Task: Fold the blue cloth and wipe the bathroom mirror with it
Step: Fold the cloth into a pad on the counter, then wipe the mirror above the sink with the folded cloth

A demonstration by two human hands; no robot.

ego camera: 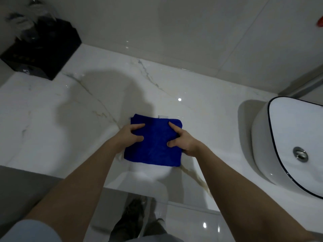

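The blue cloth (154, 142) lies folded into a rough square on the white marble counter (73, 119), near its front edge. My left hand (130, 136) grips the cloth's left edge, thumb and forefinger on top and the other fingers hidden beneath. My right hand (181, 140) grips the right edge the same way. A small white tag sticks out at the cloth's far edge. No mirror shows in this view.
A white basin (262, 137) with a dark rim and a metal drain stands on the counter at the right. A black box (43, 49) with clear plastic wrapping on top sits at the back left. Tiled wall rises behind; floor and my shoes show below.
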